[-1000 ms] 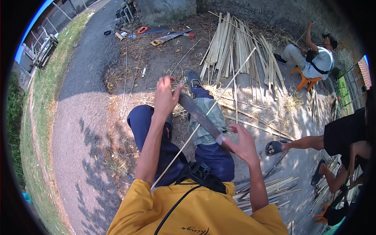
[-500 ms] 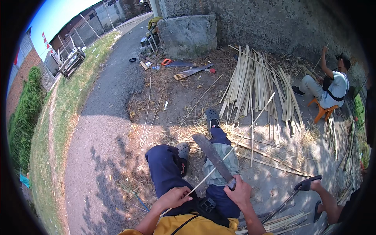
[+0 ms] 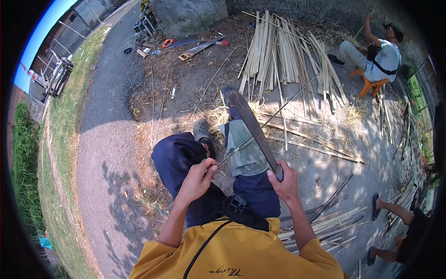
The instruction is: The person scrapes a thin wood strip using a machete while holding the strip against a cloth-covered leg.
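Note:
My left hand [image 3: 199, 180] is closed on the near end of a thin bamboo strip [image 3: 289, 102]. The strip slants away to the far right and crosses the machete's blade above a camouflage cloth [image 3: 238, 160] wrapped round my right leg. In my right hand [image 3: 285, 180] is the handle of the machete [image 3: 254, 126], its long dark blade pointing away from me over the cloth. Blade and strip meet or nearly meet; the exact contact cannot be made out.
Bamboo slats [image 3: 274, 56] lie piled against the wall, with more slats [image 3: 325, 228] at my right. Handsaws [image 3: 200, 46] rest on the ground far ahead. One person [image 3: 381, 58] sits on an orange stool [image 3: 367, 84]; another person's legs [image 3: 395, 211] show at right.
My left hand has moved forward and now grips nearer the strip's end. The machete blade stands more upright in the picture. The whole view has tilted down toward my lap.

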The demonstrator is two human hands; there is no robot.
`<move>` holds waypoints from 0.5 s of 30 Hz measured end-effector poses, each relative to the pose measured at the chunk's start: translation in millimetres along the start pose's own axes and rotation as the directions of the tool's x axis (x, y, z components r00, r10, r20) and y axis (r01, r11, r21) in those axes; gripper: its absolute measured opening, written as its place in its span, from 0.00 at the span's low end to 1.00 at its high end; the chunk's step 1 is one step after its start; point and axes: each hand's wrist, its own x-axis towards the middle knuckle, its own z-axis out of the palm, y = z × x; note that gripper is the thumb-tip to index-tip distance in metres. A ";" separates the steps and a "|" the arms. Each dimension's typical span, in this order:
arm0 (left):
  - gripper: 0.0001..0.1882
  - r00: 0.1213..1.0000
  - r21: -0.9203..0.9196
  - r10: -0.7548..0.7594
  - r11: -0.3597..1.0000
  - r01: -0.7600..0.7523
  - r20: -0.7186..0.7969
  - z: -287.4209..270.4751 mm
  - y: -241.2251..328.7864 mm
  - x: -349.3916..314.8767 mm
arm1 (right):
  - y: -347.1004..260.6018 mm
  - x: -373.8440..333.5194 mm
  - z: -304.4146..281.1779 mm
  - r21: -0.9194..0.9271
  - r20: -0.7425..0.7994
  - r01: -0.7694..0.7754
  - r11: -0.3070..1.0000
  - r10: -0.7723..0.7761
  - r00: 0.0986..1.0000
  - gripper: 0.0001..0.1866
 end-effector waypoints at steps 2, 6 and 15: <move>0.08 0.999 -0.109 0.000 0.994 0.006 0.053 13.5 -0.3 27.1 | -4.8 3.1 -8.3 0.075 0.025 -0.021 0.997 0.019 1.000 0.19; 0.09 0.967 -0.389 -0.090 0.904 0.179 0.237 49.9 -16.0 71.7 | -5.6 13.3 -1.9 0.113 -0.010 0.001 0.994 0.001 1.000 0.20; 0.12 0.990 -0.101 -0.068 0.992 0.080 0.122 45.7 -7.9 60.2 | 23.3 17.8 33.9 -0.031 0.105 -0.110 0.993 0.113 0.988 0.24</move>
